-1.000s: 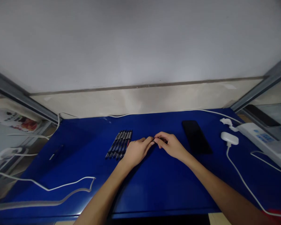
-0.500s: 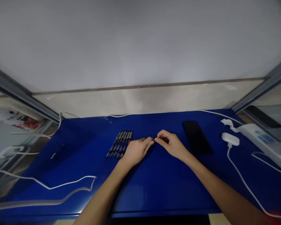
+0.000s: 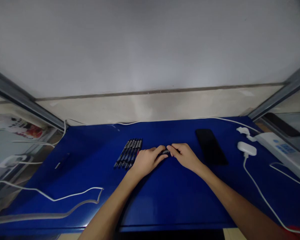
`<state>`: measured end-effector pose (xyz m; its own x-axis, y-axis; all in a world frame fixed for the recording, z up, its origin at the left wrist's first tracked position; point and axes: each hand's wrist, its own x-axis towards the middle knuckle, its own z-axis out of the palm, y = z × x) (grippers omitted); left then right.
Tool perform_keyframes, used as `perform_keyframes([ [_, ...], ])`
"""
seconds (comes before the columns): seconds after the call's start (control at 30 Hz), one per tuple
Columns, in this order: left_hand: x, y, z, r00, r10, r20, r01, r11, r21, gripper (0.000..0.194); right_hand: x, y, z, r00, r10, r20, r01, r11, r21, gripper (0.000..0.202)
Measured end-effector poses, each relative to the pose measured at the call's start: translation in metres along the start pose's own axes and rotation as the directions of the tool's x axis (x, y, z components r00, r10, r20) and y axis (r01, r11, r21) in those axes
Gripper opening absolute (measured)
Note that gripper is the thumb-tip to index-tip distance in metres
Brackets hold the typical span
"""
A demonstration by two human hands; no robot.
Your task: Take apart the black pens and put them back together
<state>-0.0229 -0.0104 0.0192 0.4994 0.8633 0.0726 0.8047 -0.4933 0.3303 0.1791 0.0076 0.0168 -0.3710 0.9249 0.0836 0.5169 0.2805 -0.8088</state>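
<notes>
My left hand is closed round a dark pen, and only a short stretch of it shows between the hands. The fingers of my right hand pinch the pen's right end. Most of the pen is hidden behind the fingers. Just left of my left hand, a row of several pens lies side by side, dark with grey sections. A bit of red shows at the row's right edge, partly covered by my left hand.
On the blue table, a black phone lies right of my right hand. Farther right are a white charger with its cable and a white power strip. A dark pen-like item and white cables lie at left.
My left thumb has come away from the fingertips, and more of the pen shows. My right hand has shifted slightly, its fingers now flatter over the pen's end. The row of pens has stayed put.
</notes>
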Motion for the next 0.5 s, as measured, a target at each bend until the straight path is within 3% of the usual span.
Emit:
perform_keyframes([
  [0.07,-0.0001,0.0007,0.0006,1.000,0.006,0.008,-0.007,1.000,0.014,0.041,-0.0002,0.0010,-0.0001,1.000,0.016,0.016,-0.016,1.000,0.012,0.044],
  [0.2,-0.0003,0.0007,0.0013,0.999,-0.047,0.009,0.046,0.999,0.021,0.045,-0.0001,0.0006,-0.0002,0.999,-0.036,-0.007,0.036,0.997,0.068,0.023],
  [0.4,-0.0009,0.0009,0.0014,0.999,0.031,0.013,-0.031,0.999,-0.010,0.042,-0.0004,0.0011,0.0007,0.999,0.008,0.049,-0.008,1.000,0.008,0.051],
  [0.5,0.0000,0.0010,0.0016,1.000,-0.022,0.016,0.022,1.000,0.021,0.045,-0.0008,-0.0011,-0.0007,0.999,-0.024,0.033,0.022,0.998,0.055,0.034],
])
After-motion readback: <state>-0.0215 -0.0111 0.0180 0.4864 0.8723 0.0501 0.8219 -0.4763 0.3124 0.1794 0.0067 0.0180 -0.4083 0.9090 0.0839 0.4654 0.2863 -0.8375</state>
